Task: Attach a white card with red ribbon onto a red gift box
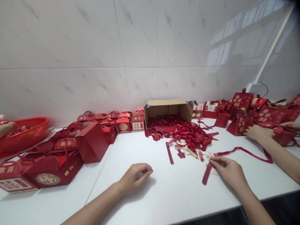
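The left hand (136, 176) rests low on the white table (164, 193) with its fingers loosely curled and the fingertips drawn together near the thumb; it holds nothing that can be made out. The right hand (228, 170) lies palm down on the table, its fingertips pinching a red ribbon (236, 151) beside a small white tag (208, 155); one end of the ribbon curves down to the left of the hand, the other trails off to the right. Just beyond, a heap of ribbons (185, 129) spills from a cardboard box (168, 107) lying on its side. Red gift boxes (58, 162) line the left; another person's hand (257, 132) touches red boxes at the far right.
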{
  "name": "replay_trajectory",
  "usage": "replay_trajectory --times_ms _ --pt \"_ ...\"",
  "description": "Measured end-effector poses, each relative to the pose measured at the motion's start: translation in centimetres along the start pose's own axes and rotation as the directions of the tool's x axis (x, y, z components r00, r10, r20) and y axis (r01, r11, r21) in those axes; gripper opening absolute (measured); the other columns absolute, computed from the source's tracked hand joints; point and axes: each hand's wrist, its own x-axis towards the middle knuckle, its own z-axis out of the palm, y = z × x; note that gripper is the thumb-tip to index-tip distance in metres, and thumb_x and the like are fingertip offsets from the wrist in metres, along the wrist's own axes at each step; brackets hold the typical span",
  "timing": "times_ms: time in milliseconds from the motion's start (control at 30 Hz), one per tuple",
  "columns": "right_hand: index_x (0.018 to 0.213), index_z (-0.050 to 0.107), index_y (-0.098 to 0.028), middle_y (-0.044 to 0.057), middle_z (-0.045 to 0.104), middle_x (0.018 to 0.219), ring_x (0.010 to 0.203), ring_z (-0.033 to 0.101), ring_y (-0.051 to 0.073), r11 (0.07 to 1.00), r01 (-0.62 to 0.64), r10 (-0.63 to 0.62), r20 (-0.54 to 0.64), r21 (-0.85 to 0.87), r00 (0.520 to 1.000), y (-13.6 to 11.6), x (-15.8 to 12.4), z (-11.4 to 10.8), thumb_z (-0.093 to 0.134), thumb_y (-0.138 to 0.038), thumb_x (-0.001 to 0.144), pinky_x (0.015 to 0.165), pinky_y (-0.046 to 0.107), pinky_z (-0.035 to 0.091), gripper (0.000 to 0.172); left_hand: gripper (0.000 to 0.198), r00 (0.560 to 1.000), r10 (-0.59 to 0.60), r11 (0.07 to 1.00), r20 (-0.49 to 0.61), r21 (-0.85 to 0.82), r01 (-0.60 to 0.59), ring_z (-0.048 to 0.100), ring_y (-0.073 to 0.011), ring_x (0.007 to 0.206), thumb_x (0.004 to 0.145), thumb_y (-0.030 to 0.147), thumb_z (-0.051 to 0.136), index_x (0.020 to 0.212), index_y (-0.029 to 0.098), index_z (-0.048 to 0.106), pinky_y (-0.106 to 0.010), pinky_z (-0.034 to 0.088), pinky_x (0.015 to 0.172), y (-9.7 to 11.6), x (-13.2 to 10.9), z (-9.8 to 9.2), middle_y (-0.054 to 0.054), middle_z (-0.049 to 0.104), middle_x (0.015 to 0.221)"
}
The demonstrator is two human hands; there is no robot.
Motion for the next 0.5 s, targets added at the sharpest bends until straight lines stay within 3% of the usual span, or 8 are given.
replay_trajectory --times_ms 100,267,400,500 --pt "0.069 0.074 -0.021 0.008 0.074 0.076 0.075 0.068 0.030 1.000 0.006 -0.006 -0.046 0.004 0.999 -0.6 -0.6 0.6 0.065 -0.045 0.057 0.069 0.038 0.053 0.029 0.022 1.000 0.009 1.000 -0.010 -0.001 -0.009 0.057 -0.0124 0.065 0.091 0.023 0.041 0.087 0.016 0.061 -0.023 0.045 0.063 0.1 -0.1 -0.1 -0.004 0.066 0.074" --pt "0.078 0.072 -0.022 0.007 0.073 0.090 0.091 0.066 0.032 0.995 -0.040 0.051 -0.117 0.089 0.992 -2.8 -2.1 1.0 0.068 -0.047 0.059 0.080 0.041 0.051 0.032 0.020 0.999 0.024 0.999 -0.036 -0.043 -0.026 0.057 -0.0123 0.065 0.088 0.021 0.045 0.086 0.014 0.063 -0.023 0.046 0.064 0.3 -0.3 0.1 -0.005 0.065 0.075" --pt "0.083 0.069 -0.023 0.005 0.069 0.095 0.090 0.063 0.029 0.978 0.137 -0.095 -0.253 0.154 0.963 -6.5 -3.5 0.4 0.066 -0.052 0.063 0.092 0.043 0.046 0.036 0.018 0.995 0.033 0.998 -0.094 -0.059 -0.039 0.058 -0.0141 0.070 0.088 0.022 0.046 0.086 0.014 0.063 -0.025 0.047 0.068 0.4 -0.4 0.0 -0.007 0.064 0.079" --pt "0.084 0.069 -0.023 0.004 0.068 0.091 0.086 0.062 0.025 0.951 0.239 -0.172 -0.310 0.194 0.935 -9.8 -4.2 0.1 0.068 -0.050 0.065 0.087 0.039 0.050 0.033 0.018 0.987 0.053 0.994 -0.150 -0.084 -0.066 0.058 -0.0160 0.077 0.087 0.024 0.048 0.092 0.014 0.062 -0.028 0.048 0.072 0.4 -0.6 -0.2 -0.008 0.063 0.085"
